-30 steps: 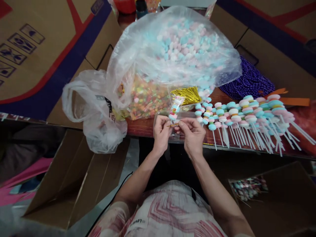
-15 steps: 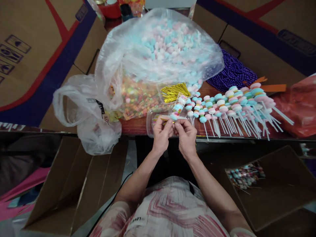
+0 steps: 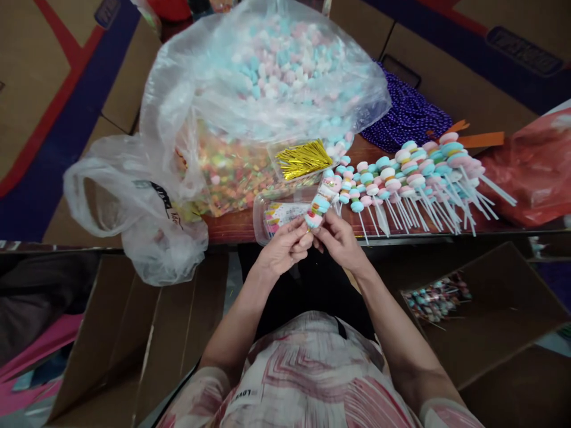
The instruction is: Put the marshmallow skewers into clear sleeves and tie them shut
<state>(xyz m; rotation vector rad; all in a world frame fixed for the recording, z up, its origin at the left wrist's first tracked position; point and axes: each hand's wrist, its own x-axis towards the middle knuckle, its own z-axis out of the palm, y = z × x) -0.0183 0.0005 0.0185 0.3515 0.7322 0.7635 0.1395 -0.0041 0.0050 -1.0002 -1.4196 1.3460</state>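
Note:
Between my hands stands a marshmallow skewer (image 3: 318,209) in clear printed wrapping, its pink, blue and white pieces pointing away from me. My left hand (image 3: 288,246) is closed, pinching the lower end of the wrapped skewer. My right hand (image 3: 341,241) is closed against the same lower end, its fingertips partly hidden behind the thumb. A bit of gold shows at the neck. Just beyond is a clear plastic tray (image 3: 259,223) with printed wrappers (image 3: 285,215) inside. Gold twist ties (image 3: 303,159) lie in another clear tray behind it.
Many marshmallow skewers (image 3: 414,172) lie in a row on the right. Large clear bags of marshmallows (image 3: 285,65) and orange-green candies (image 3: 236,172) fill the back. Purple beads (image 3: 405,113), a red bag (image 3: 526,172), and a cardboard box (image 3: 491,333) with wrapped skewers stand around.
The wrapped skewer has turned more upright and come nearer, and my hands have shifted their grip at its lower end. The whole view has shifted slightly.

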